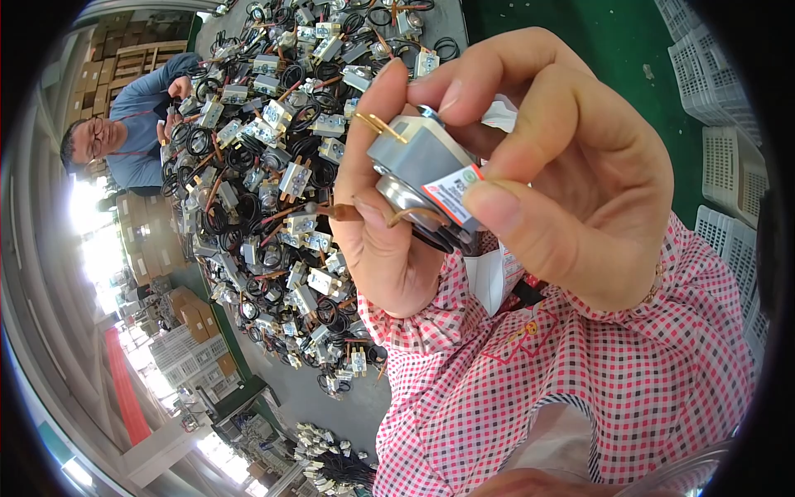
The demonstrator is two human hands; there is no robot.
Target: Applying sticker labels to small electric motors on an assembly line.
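Item: one small grey switch block (418, 157), held up close under the head camera, in front of the chest and clear of the table; both hands are on it. Left hand (385, 207): thumb and fingers curled round the left side and underside, pressed against the body. Right hand (571, 166): forefinger laid over the top, thumb pad pressed on the white label (454, 192) with red and green print at the lower right corner, the block pinched between them; sleeve in pink check. Fittings: two brass prongs (381, 126) projecting from the upper left corner toward the upper left; a round silver base (406, 197) at the lower face; a thin copper tube (331, 211) running off to the left, with a dark coil beneath, partly hidden. Orientation: long axis on a slant from upper left to lower right; label face turned toward the camera. Step judged: inspection or pressing down of the label, the piece lifted for a close look; the next move probably calls for a steady pinch and a small turn of the wrists to show the other faces, without bending the prongs or tube. Surroundings: grey table (331, 398) carrying a dense heap of like switch blocks (273, 166) with black coils; a second person (132, 124) in blue seated at the far left; white crates (720, 99) on green floor at right.
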